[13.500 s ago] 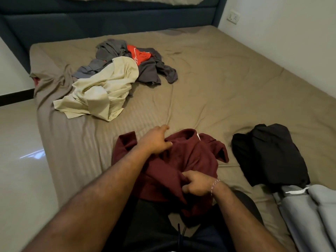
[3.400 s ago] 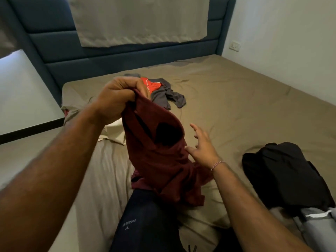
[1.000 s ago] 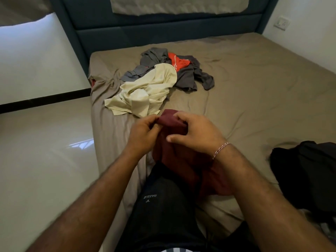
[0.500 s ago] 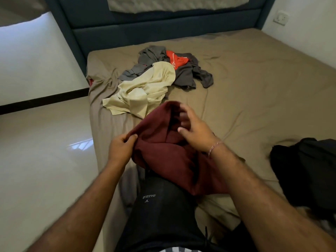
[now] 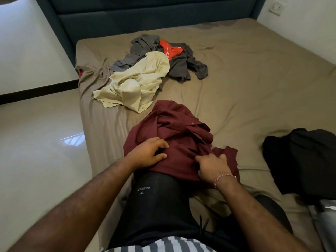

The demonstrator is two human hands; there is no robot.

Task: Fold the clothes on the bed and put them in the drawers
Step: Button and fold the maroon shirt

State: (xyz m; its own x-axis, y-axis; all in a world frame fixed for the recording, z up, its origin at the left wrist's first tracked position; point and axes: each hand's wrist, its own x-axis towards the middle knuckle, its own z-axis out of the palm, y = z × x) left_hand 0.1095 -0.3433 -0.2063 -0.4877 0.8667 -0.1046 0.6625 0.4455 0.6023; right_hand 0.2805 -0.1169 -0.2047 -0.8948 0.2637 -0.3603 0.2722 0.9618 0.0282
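A crumpled maroon shirt (image 5: 174, 124) lies on the brown bed sheet (image 5: 254, 88), draped over my knee in black trousers (image 5: 156, 200). My left hand (image 5: 149, 151) rests flat on the shirt's left side with its fingers loosely spread. At the shirt's lower right edge, my right hand (image 5: 212, 164) pinches a fold of the fabric, fingers curled into it. Farther up the bed lies a loose heap: a cream garment (image 5: 138, 84), a dark grey garment (image 5: 181, 64) and a red one (image 5: 171, 50) on top of the grey.
A black garment (image 5: 300, 157) lies bunched at the right, with light grey clothing (image 5: 325, 215) just below it at the frame's edge. The bed's left edge drops to a glossy floor (image 5: 36, 151). A dark blue headboard (image 5: 145, 17) closes the far end.
The maroon shirt, held up between both hands a second ago, now lies spread lower over my knee and the bed. Both hands have come down onto it, the right one nearer to me.
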